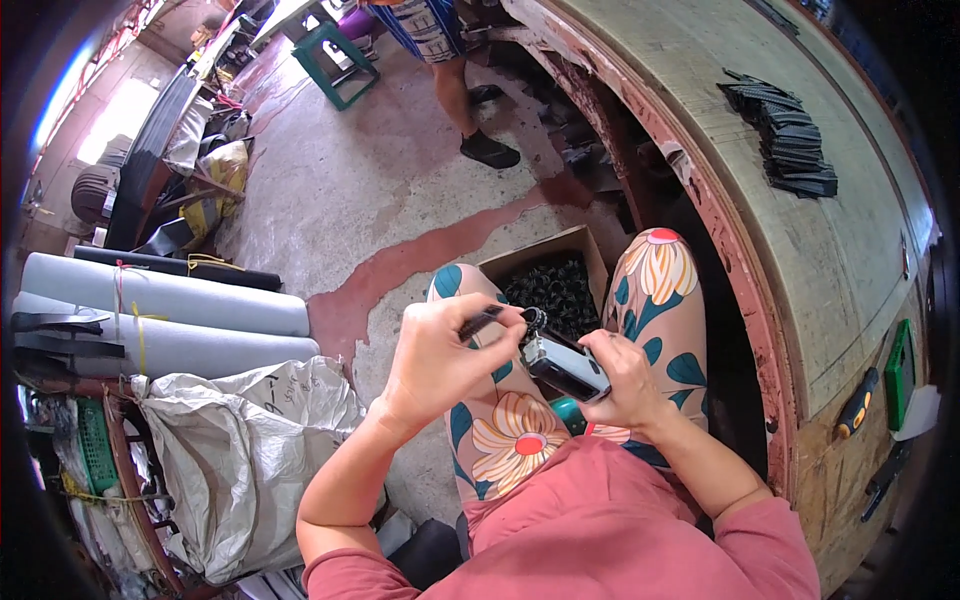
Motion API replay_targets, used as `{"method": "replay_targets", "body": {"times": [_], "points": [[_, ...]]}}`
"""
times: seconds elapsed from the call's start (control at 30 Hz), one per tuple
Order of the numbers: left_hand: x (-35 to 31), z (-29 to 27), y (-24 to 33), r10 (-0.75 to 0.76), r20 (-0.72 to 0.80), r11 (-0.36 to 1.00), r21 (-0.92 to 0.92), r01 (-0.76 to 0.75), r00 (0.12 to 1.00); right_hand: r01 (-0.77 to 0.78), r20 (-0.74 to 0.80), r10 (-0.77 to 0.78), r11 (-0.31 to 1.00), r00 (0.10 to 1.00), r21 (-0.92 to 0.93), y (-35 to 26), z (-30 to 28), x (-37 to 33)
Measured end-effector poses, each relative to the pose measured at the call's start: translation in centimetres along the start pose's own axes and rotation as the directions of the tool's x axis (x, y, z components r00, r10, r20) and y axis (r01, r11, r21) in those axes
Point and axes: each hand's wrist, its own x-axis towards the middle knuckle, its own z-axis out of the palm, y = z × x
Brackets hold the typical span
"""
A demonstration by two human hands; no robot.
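In front of my lap, my right hand (pixel 625 378) is wrapped round a black and grey handheld tool (pixel 568 362) with a shiny metal end. Its exact kind I cannot make out. My left hand (pixel 445 345) is closed in a pinch on a thin black strip (pixel 482 322), close to that metal end. A small curled black piece (pixel 536 320) sits at the tool's tip; whether it joins the strip is hidden by my fingers. Below, between my knees, a cardboard box (pixel 590 255) holds many small black pieces (pixel 550 290).
Along my right runs a wooden table (pixel 690 60) with a pile of black strips (pixel 785 135), a screwdriver (pixel 857 403) and a green-framed object (pixel 901 375). Grey rolls (pixel 170 295) and a white sack (pixel 240 450) lie left. Ahead are a green stool (pixel 335 60) and a person's leg (pixel 455 95).
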Motion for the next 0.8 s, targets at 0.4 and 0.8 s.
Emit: {"method": "replay_targets", "body": {"times": [0.4, 0.8], "points": [[-4.2, 13.5, -6.4, -0.593, 0.486, 0.001, -0.797, 0.604, 0.642, -0.441, 0.288, 0.383, 0.409, 0.878, 0.799, -5.1, 0.0, -0.8], [-3.0, 17.0, -4.2, -0.830, 0.331, -0.298, -0.944, 0.144, 0.450, -0.465, 0.240, 0.550, 0.315, 0.800, 0.828, -5.5, 0.2, 1.3]]}}
